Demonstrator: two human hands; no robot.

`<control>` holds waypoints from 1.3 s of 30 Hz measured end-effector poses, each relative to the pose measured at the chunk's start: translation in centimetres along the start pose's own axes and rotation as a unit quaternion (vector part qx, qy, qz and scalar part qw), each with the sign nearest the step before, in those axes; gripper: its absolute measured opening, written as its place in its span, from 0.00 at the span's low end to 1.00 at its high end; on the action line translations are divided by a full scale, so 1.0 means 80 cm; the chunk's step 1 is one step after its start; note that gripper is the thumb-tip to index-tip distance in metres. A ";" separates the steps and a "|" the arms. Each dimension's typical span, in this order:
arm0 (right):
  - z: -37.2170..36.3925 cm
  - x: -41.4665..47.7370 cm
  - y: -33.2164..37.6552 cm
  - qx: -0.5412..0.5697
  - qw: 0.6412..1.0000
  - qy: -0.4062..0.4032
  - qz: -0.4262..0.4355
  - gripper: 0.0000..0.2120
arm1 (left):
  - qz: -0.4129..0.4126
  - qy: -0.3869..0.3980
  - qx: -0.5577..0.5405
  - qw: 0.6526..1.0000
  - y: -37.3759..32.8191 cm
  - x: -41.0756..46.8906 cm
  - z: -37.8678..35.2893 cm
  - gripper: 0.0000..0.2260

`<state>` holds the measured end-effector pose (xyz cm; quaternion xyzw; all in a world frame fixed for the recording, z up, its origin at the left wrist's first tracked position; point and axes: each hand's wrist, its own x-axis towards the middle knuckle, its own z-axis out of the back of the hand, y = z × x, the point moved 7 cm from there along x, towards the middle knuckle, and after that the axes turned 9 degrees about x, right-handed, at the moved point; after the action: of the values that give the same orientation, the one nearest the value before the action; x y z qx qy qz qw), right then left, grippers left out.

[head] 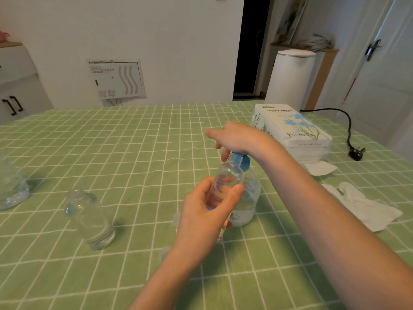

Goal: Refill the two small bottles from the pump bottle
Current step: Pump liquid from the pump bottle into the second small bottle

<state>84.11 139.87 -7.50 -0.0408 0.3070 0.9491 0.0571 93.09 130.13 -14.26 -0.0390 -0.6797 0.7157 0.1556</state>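
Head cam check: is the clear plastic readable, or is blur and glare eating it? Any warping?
Head view: soft overall; the small bottle in the left hand blends into the pump bottle behind it, whose blue pump under the right hand stays legible. No harsh glare; soft shadows. Wide-angle bends the tablecloth grid.

A home: checked tablecloth, tissue pack, cupboard.

Clear small bottle raised at blue-topped pump bottle; second small bottle upright, left
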 end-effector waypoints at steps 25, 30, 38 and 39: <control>0.009 0.002 0.001 0.019 1.000 -0.012 0.008 0.26 | -0.004 0.001 0.002 1.000 -0.002 0.000 -0.001 0.18; 0.005 0.001 0.003 0.021 1.000 0.008 0.004 0.26 | -0.006 -0.001 -0.005 1.000 -0.004 0.000 0.000 0.18; -0.004 -0.003 -0.002 0.014 1.000 0.015 0.001 0.26 | 0.003 -0.006 -0.002 1.000 0.002 -0.001 -0.001 0.20; -0.005 -0.003 -0.003 0.015 1.000 0.014 0.000 0.26 | 0.005 -0.007 0.001 1.000 0.003 -0.002 0.000 0.20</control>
<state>84.38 139.80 -7.91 -0.0529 0.3218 0.9438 0.0538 93.17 130.11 -14.53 -0.0374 -0.6798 0.7173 0.1478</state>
